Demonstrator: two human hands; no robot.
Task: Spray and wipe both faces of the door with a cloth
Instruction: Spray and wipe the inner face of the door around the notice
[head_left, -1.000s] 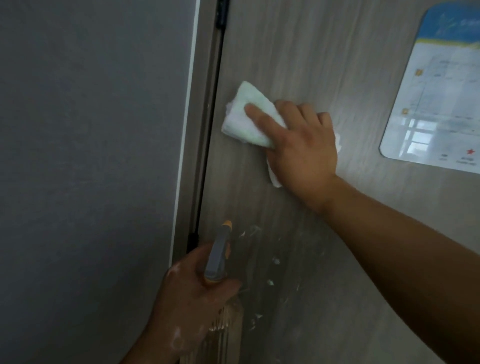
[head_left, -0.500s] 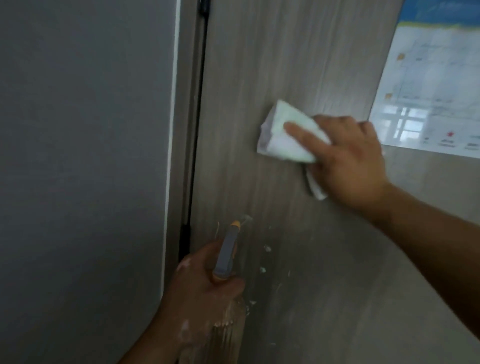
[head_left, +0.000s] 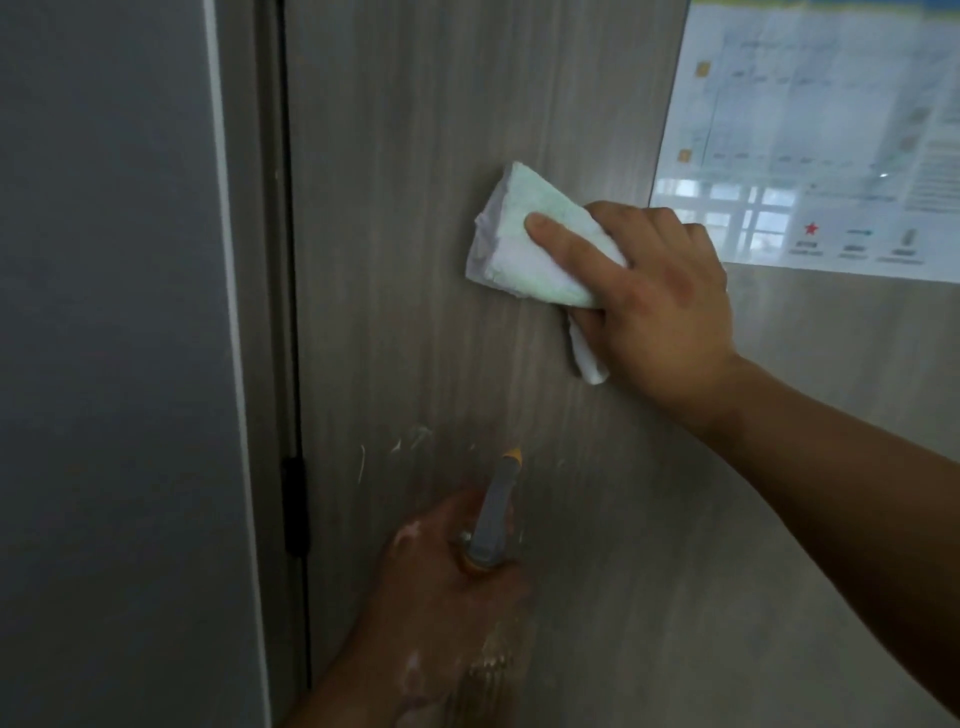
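Observation:
A grey wood-grain door (head_left: 415, 208) fills most of the view. My right hand (head_left: 654, 301) presses a folded white and pale green cloth (head_left: 524, 244) flat against the door, forefinger stretched over it and thumb curled under its lower edge. Lower down, my left hand (head_left: 447, 597) grips a clear spray bottle with a grey and orange head (head_left: 493, 514), nozzle pointing up at the door. White droplets and streaks (head_left: 405, 447) sit on the door just above the nozzle.
A glossy laminated notice (head_left: 810, 135) is stuck on the door at the upper right. The door frame and a dark hinge (head_left: 294, 509) run down the left, beside a grey wall (head_left: 104, 364).
My right hand has slid the cloth rightward across the door, away from the hinge side toward the notice. My left hand keeps holding the spray bottle below it.

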